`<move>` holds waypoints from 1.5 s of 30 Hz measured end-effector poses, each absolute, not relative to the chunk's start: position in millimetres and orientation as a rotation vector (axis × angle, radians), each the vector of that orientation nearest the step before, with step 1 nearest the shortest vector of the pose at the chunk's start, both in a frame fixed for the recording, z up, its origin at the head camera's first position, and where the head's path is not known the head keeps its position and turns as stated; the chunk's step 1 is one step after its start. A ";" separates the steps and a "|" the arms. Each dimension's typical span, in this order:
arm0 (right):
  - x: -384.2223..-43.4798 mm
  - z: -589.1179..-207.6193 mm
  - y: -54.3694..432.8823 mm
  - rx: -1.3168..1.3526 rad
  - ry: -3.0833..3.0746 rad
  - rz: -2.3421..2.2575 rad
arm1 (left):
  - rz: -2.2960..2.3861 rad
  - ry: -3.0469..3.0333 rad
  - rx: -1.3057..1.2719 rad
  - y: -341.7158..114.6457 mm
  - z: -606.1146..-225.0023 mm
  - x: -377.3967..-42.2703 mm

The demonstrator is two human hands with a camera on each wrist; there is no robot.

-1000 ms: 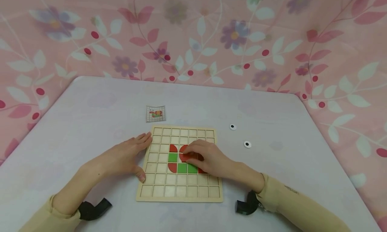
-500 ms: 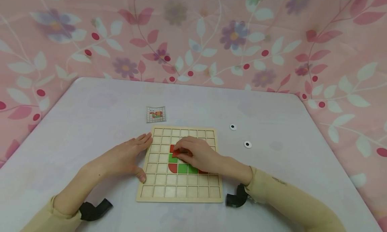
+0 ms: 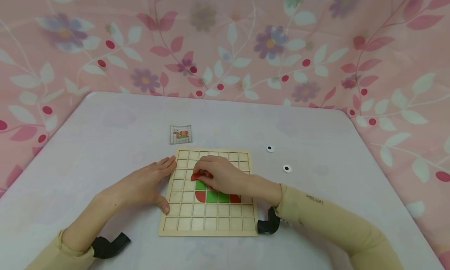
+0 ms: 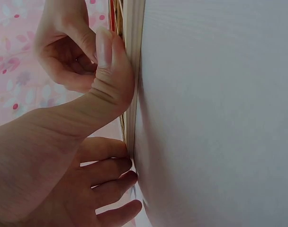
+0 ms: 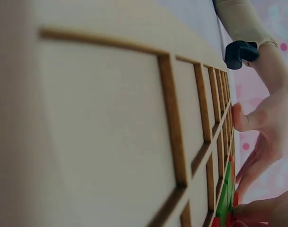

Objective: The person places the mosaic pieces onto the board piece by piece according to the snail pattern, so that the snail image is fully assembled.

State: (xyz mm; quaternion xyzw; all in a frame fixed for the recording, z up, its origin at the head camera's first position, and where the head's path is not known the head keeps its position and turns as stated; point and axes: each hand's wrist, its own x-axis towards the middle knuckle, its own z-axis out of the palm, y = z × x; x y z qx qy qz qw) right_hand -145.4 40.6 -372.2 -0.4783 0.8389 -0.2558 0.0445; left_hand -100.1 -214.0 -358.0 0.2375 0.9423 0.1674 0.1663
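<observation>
A square wooden grid board (image 3: 207, 232) lies on the table. My left hand (image 3: 149, 180) rests along its left edge, thumb and fingers spread; in the left wrist view the thumb (image 4: 105, 56) presses the board's side. Over the upper middle cells, my right hand (image 3: 223, 176) pinches a small red tile (image 3: 195, 176) between thumb and fingertips, just above a green tile (image 3: 200, 185). Below it runs a row with a rounded red tile (image 3: 200, 196), green tiles (image 3: 212, 197) and another red tile (image 3: 235, 199). The right hand hides some cells behind it.
A small card (image 3: 181, 135) printed with a coloured grid picture lies beyond the board. Two white eye discs, an upper disc (image 3: 270, 149) and a lower disc (image 3: 287, 168), lie to the right. Black wrist mounts (image 3: 110, 246) jut from both sleeves.
My right hand has moved left across the board, carrying the red tile from the middle columns to above the left green tile. The left hand stays in place.
</observation>
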 end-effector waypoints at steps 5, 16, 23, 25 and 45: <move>-146.9 -372.9 36.3 -1.480 2.553 -0.790 | 0.481 2.683 0.680 -214.7 -358.7 -100.1; -149.0 -377.6 34.1 -1.457 2.554 -0.855 | 0.476 2.691 0.693 -214.5 -357.7 -100.0; -150.4 -380.2 32.6 -1.424 2.569 -0.865 | 0.473 2.685 0.688 -214.4 -358.1 -100.3; -150.5 -380.6 32.5 -1.418 2.576 -0.865 | 0.470 2.686 0.686 -214.3 -358.0 -100.4; -145.9 -381.0 41.6 -1.381 2.551 -0.893 | 0.484 2.677 0.666 -212.2 -356.4 -99.9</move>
